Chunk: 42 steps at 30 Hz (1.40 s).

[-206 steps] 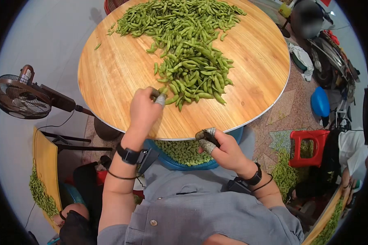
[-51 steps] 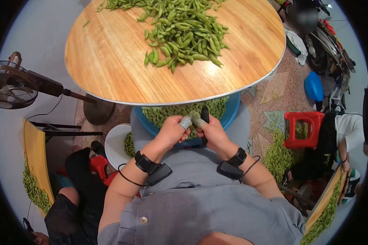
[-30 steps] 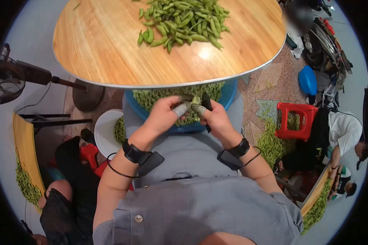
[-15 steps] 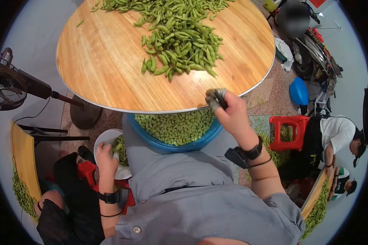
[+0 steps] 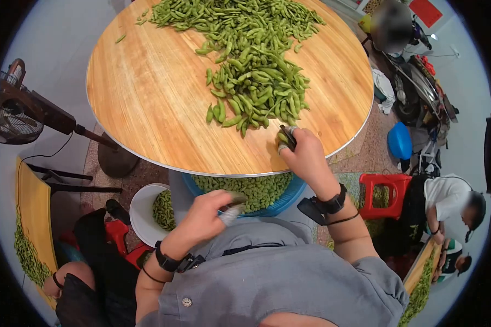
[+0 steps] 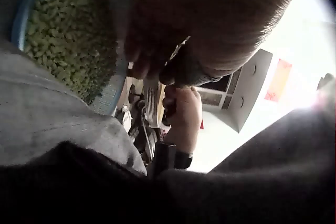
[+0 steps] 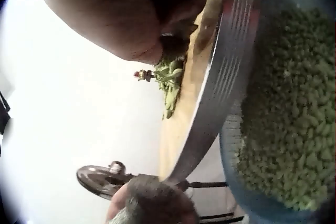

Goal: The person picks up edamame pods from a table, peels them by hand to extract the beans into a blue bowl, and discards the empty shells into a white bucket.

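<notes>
Left to right, places relative to the tabletop (image 5: 147, 109).

Floor fan (image 5: 17, 117) off its left side. White bucket (image 5: 140, 210) below its near-left edge, green pieces inside.

Left hand (image 5: 202, 218) hangs clear of the near edge, on the person's side, fingers bent, thumb wrapped. Fingertips blur, so can't tell if they pinch anything. Blue basin (image 5: 295, 197) sits under the near edge, loaded with shelled beans (image 5: 245, 188).

Pod heap (image 5: 262, 90) lies on the tabletop. Long axis runs from the far side toward the near edge, narrowing on the way.

Right hand (image 5: 309, 161) is over the near-right part of the tabletop, pinching a slim dark tool (image 5: 291, 140) with wrapped thumb and finger. One green pod (image 5: 282, 137) shows at the fingertips; which way it points, can't tell.

Key relation: the heap's near end is just beyond the right fingertips and slightly left. Right hand is clearly nearer; left is well apart from the heap, off the tabletop.

Red stool (image 5: 384, 182) on the floor off the right side.

Diff vs the last earlier head frame: left hand is away from the bucket, back by the near edge; right hand is farther in over the tabletop, closer to the heap.
</notes>
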{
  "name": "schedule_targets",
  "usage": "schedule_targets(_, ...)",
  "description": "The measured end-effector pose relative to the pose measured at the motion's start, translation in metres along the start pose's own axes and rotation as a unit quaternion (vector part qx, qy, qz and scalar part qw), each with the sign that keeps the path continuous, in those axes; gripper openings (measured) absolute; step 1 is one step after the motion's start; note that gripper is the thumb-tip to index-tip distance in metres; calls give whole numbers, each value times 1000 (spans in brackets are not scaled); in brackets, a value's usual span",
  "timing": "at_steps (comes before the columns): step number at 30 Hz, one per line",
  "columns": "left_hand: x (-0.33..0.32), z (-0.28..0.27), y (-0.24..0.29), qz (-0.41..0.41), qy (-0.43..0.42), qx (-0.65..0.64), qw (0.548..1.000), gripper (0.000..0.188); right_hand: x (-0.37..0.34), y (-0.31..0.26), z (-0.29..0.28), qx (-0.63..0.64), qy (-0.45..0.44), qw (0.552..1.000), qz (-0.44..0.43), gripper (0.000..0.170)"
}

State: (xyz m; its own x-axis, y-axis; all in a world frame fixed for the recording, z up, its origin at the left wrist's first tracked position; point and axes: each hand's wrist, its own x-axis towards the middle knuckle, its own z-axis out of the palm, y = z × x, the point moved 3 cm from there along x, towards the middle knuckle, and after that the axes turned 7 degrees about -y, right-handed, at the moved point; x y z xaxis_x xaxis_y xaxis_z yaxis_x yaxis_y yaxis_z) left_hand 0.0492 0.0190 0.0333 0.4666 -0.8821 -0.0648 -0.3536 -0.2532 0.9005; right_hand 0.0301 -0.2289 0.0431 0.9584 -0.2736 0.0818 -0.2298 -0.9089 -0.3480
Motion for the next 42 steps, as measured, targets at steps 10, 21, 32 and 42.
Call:
schedule_targets(10,57,40,7,-86,-72,-362,925,16,-62,-9,9,619,-237,743,97,21)
schedule_targets(21,51,43,-5,-125,1,-370,921,16,-77,-10,4,457,-269,847,-45,42)
schedule_targets(32,48,34,3,100,113,141,978,14,-80,-22,10,566,-345,742,102,41)
schedule_targets(42,33,31,-20,-72,-93,-438,891,10,-83,-15,25,772,-459,407,169,36)
